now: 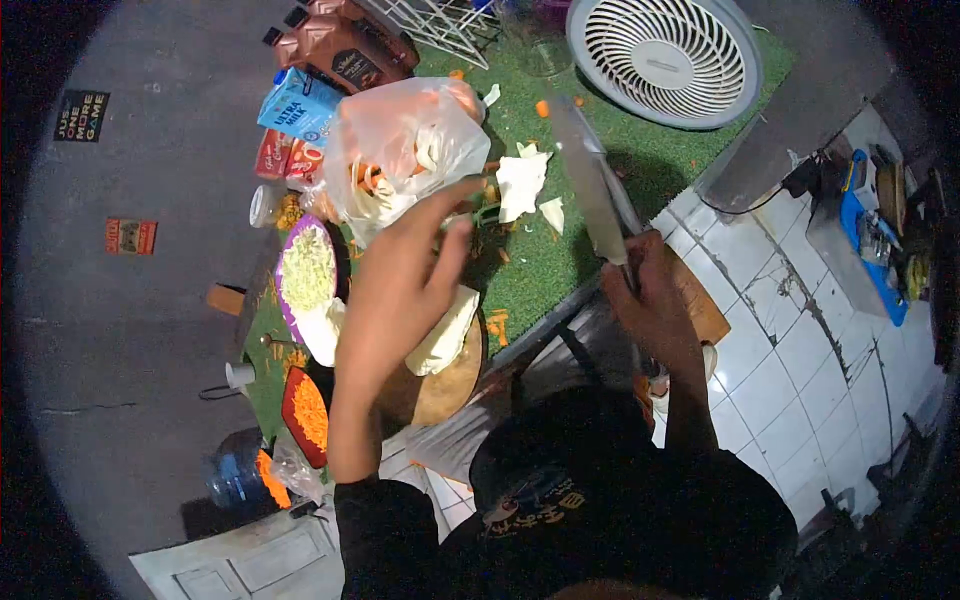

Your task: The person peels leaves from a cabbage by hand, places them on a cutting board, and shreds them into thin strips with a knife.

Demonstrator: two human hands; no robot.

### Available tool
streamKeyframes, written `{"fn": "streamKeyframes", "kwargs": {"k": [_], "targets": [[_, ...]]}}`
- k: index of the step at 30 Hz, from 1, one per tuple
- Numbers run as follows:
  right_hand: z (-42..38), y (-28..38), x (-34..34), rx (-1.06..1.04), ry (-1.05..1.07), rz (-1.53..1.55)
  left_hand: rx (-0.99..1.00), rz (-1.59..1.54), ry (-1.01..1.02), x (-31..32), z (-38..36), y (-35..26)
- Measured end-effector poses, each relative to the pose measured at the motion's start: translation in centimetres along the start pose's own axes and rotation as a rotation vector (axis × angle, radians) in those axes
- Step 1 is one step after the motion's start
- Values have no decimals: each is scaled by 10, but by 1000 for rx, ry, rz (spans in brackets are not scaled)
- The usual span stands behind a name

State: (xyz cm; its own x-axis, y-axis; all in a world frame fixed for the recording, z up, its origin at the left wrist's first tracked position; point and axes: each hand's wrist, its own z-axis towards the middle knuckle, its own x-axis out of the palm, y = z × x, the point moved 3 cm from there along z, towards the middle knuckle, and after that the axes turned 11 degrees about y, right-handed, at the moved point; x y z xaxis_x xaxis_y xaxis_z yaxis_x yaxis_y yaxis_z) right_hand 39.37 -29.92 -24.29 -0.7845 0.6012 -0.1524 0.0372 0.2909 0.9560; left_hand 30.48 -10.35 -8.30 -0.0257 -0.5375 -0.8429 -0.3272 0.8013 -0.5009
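My right hand (pixel 648 290) is wrapped round the handle of a large knife (pixel 592 195), its broad blade pointing away from me. My left hand (pixel 405 275) reaches over the green mat with thumb and fingers apart, fingertips close to a clear plastic bag (pixel 400 125) of vegetables. Pale cabbage leaf pieces (pixel 522 185) lie just beyond those fingertips. Under the left hand, a chunk of cabbage (pixel 445 340) rests on a round wooden cutting board (pixel 455 388), partly hidden by the wrist. Shredded cabbage (pixel 308 268) fills a purple-rimmed plate to the left.
A red tray (pixel 290 410) holds shredded carrot. Brown bottles (pixel 345 55), a blue milk carton (pixel 300 105) and a lidded jar (pixel 265 205) stand along the wall. A grey fan (pixel 665 62) lies at the far right of the green mat (pixel 640 175). Carrot scraps dot the mat.
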Motion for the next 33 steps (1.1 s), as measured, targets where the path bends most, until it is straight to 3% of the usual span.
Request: {"fn": "streamKeyframes", "kwargs": {"k": [1, 3, 4, 7, 10, 12, 18, 20, 23, 26, 28, 30, 32, 33], "targets": [[2, 0, 2, 1, 13, -8, -11, -8, -7, -3, -15, 10], [4, 6, 6, -248, -4, -36, -87, 69, -201, -8, -44, 34], [6, 8, 6, -248, 16, -45, -105, 59, -211, -5, -53, 40], [17, 26, 8, -184, 63, -213, -313, 11, -502, 4, -92, 66], [27, 49, 10, -171, -46, -367, -382, -61, -557, 30, -106, 90], [35, 56, 7, -352, -165, -626, -379, -38, -482, 43, -102, 98], [70, 64, 15, -288, -197, -949, -380, -114, -416, 56, -95, 110], [71, 68, 20, -286, -154, -1043, -418, -315, -382, 54, -101, 119], [68, 68, 29, -379, -167, -1074, -252, -362, -368, 51, -129, 141], [64, 68, 30, -377, -108, -1040, -253, -391, -329, 54, -150, 162], [59, 71, 32, -424, -98, -1021, -164, -351, -461, 55, -159, 167], [50, 83, 42, -391, -64, -1076, -95, -154, -432, 55, -164, 168], [29, 109, 65, -635, -223, -1109, -139, -152, -399, 55, -166, 171], [20, 121, 83, -719, -159, -993, -115, -400, -364, 55, -165, 172]]}}
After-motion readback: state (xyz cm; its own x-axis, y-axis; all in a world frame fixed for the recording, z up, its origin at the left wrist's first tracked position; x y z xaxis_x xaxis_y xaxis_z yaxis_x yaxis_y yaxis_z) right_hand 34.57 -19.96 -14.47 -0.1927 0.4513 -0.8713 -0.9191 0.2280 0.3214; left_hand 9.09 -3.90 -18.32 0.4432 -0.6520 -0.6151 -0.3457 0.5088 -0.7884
